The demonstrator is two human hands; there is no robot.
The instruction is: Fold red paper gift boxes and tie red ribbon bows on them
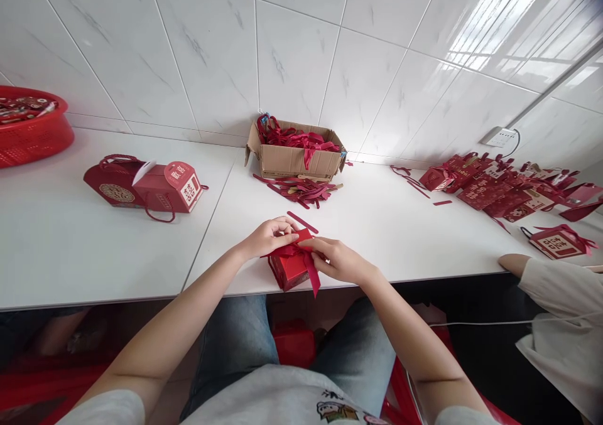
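A small red gift box [288, 270] sits near the front edge of the white table, a dark red ribbon [311, 275] around it. One ribbon tail hangs down over the box's front right side. My left hand [272, 236] is at the top left of the box, its fingers closed on the ribbon. From the right, my right hand [332, 258] pinches the ribbon near the middle of the box. The knot is partly hidden by my fingers. Just behind the box lies a dark red strip [302, 221].
A cardboard box [296, 161] of red ribbons stands by the wall, with loose strips [306, 191] before it. Two red gift boxes [162, 189] and a red basket [35, 139] are left. Many red boxes [494, 186] and a person's sleeve [551, 287] are right.
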